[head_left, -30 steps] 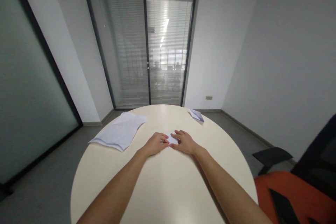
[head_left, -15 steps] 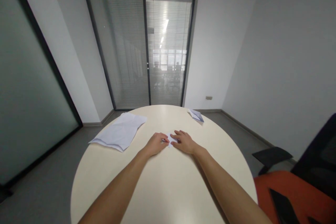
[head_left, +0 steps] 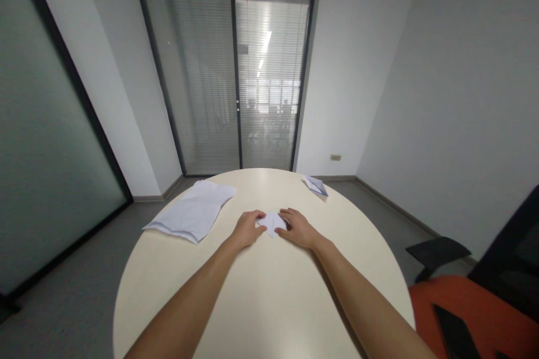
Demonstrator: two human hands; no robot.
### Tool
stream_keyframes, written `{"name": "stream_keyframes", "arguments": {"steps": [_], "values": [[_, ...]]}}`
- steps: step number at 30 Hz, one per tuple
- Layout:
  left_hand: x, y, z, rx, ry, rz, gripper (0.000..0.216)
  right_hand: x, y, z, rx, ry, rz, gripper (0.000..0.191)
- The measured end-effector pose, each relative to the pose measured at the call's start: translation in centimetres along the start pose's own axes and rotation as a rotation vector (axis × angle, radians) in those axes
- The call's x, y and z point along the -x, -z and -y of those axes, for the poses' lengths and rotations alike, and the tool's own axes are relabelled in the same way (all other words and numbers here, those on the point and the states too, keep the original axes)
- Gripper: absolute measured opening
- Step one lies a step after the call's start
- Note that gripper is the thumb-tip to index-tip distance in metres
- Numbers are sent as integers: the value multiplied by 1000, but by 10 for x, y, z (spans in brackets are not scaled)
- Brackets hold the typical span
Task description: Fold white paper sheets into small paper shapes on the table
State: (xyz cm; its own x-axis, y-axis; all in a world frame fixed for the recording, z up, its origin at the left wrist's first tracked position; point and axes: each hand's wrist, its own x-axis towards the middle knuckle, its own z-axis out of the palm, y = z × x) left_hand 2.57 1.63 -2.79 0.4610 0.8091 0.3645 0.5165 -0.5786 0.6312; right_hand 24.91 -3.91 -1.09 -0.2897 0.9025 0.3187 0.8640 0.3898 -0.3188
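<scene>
A small folded piece of white paper (head_left: 273,221) lies near the middle of the round cream table (head_left: 261,297). My left hand (head_left: 247,229) is on its left side, fingers curled and pinching the paper's left edge. My right hand (head_left: 298,228) rests on its right side with fingers bent over the paper, pressing and gripping it. Part of the paper is hidden under both hands.
A stack of white sheets (head_left: 191,211) lies at the table's far left. A small folded paper shape (head_left: 315,184) sits at the far right edge. An orange and black chair (head_left: 475,308) stands at the right. Glass doors with blinds (head_left: 236,78) are behind.
My left hand has shifted slightly and now lifts the paper's left edge with its fingertips, so more white paper shows between my hands. My right hand has stayed in place.
</scene>
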Motion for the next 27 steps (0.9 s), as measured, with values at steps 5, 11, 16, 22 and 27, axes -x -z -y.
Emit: {"name": "stream_keyframes", "arguments": {"steps": [5,11,16,22,27], "values": [[-1,-1,3,34,4,-9,37,0,5,5,-62,16,-24,49],[-1,-2,0,172,26,-51,44,1,12,15,-152,-40,-78,51],[-2,-3,-3,264,14,-129,46,0,12,15,-173,-17,-132,53],[-1,7,-22,180,-166,-219,22,-5,12,13,-120,117,-264,40],[0,13,-33,112,-224,-291,16,-6,16,21,-40,184,-337,29]]}}
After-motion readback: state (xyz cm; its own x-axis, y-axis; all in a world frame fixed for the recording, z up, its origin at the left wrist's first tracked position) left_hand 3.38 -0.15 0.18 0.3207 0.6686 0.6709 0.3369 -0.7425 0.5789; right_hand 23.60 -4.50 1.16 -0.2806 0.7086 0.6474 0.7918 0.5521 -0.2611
